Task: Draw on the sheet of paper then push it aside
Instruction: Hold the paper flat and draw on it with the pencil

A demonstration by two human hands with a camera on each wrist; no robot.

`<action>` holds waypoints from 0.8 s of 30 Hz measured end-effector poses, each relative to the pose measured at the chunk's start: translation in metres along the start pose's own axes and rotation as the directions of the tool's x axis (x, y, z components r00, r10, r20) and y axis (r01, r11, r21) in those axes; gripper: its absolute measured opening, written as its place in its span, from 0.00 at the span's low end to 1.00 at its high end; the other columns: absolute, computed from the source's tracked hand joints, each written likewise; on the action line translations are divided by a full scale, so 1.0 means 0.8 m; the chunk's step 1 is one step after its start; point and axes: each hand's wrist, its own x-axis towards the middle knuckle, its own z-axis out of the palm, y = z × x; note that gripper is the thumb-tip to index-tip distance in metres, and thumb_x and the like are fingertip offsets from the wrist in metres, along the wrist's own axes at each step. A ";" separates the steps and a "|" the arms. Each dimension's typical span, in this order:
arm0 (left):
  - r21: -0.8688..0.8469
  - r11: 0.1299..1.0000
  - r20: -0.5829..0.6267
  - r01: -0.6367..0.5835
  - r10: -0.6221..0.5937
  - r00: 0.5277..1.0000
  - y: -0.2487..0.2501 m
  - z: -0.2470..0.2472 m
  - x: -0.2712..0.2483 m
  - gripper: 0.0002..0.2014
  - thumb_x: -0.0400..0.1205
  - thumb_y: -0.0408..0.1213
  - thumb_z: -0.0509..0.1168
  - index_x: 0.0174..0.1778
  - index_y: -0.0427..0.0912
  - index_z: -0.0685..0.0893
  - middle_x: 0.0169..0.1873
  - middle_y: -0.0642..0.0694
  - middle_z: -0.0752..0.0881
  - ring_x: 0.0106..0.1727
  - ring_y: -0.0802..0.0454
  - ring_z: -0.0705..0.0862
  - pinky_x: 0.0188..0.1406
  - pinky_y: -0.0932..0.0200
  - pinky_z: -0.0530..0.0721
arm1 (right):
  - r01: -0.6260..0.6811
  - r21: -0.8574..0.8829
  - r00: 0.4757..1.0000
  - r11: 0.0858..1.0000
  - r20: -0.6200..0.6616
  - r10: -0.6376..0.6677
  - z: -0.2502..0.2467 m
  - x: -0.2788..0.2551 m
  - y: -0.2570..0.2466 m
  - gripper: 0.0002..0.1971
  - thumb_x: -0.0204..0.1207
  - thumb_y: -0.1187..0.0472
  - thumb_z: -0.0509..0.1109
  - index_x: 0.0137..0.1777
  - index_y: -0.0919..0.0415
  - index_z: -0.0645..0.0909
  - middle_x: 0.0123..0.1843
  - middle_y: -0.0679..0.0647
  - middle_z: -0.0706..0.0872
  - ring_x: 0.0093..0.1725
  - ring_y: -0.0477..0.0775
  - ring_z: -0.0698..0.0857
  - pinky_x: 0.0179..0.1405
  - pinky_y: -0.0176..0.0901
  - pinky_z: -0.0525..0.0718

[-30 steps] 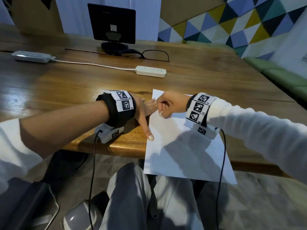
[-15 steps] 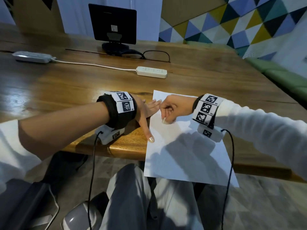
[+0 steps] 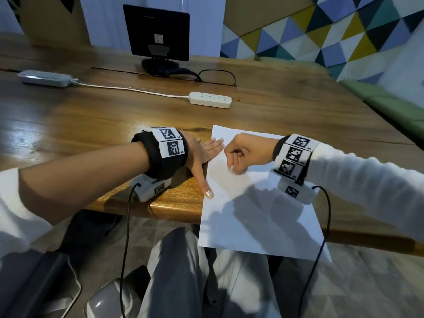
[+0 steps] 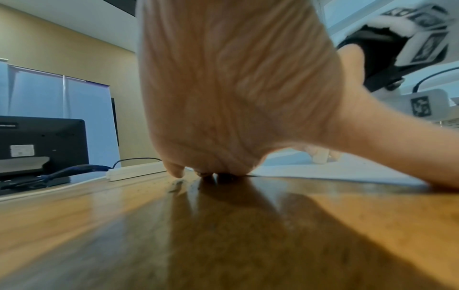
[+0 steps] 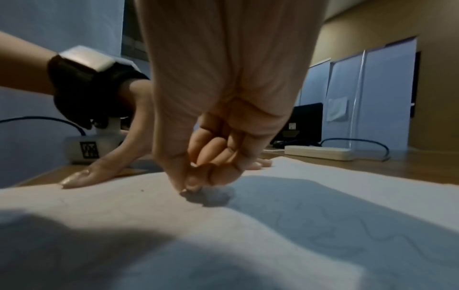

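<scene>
My left hand (image 3: 202, 154) lies flat with the fingers straight, on the table (image 3: 91, 125) at the left edge of the paper (image 3: 259, 214). The fingertips (image 3: 218, 143) reach onto the sheet near its far left corner, and the thumb (image 3: 205, 184) stretches back along that same edge, its tip touching the paper. From the left wrist, I see the palm (image 4: 236, 88) arched a little above the wood, with only the fingertips and thumb down.

My right hand (image 3: 247, 152) is curled over the far part of the sheet, just beside the left fingertips. In the right wrist view the fingers (image 5: 213, 155) are bunched together and the thumb and forefinger meet at a point that touches the paper (image 5: 223, 235), casting a small dark shadow there. Whether a pen or pencil sits in that pinch I cannot tell; none shows clearly. Faint wavy lines (image 5: 347, 231) show on the sheet to the right of that point.

The paper lies at the near edge of the table, right of my left wrist, and its near end hangs past the edge over my lap. Across the table, a white power strip (image 3: 210, 99) lies flat, with a second strip (image 3: 44, 78) toward the far left. A black monitor (image 3: 157, 33) stands at the far edge.
</scene>
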 end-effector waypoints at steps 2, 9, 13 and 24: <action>0.007 1.000 0.002 0.000 0.000 1.000 0.001 -0.001 -0.001 0.71 0.63 0.70 0.70 0.78 0.43 0.22 0.77 0.48 0.21 0.80 0.50 0.25 0.81 0.39 0.36 | 0.013 0.023 0.997 1.000 0.078 -0.015 -0.002 -0.004 0.000 0.07 0.68 0.72 0.76 0.35 0.62 0.82 0.29 0.57 0.87 0.25 0.44 0.83 0.30 0.32 0.81; -0.010 1.000 0.006 0.000 0.000 1.000 0.002 -0.002 -0.004 0.70 0.63 0.70 0.70 0.78 0.44 0.21 0.77 0.48 0.21 0.79 0.50 0.24 0.81 0.39 0.35 | -0.028 -0.002 0.999 1.000 -0.018 0.028 -0.005 0.007 0.008 0.09 0.65 0.75 0.75 0.34 0.61 0.81 0.28 0.58 0.86 0.27 0.50 0.83 0.31 0.36 0.82; 0.003 1.000 0.018 0.004 -0.004 1.000 0.003 -0.003 -0.005 0.70 0.64 0.70 0.70 0.78 0.44 0.22 0.77 0.48 0.21 0.80 0.50 0.25 0.81 0.40 0.34 | -0.004 0.046 0.999 0.999 0.041 0.002 -0.014 0.006 0.012 0.05 0.68 0.71 0.77 0.37 0.66 0.83 0.29 0.58 0.87 0.26 0.47 0.84 0.33 0.37 0.84; -0.007 1.000 0.010 -0.008 0.008 1.000 0.004 -0.003 -0.010 0.69 0.65 0.69 0.70 0.79 0.44 0.23 0.77 0.49 0.21 0.80 0.51 0.25 0.81 0.40 0.35 | -0.056 0.053 0.995 0.997 -0.073 0.060 -0.020 0.013 0.020 0.05 0.68 0.72 0.75 0.38 0.69 0.81 0.29 0.60 0.87 0.25 0.47 0.84 0.31 0.37 0.83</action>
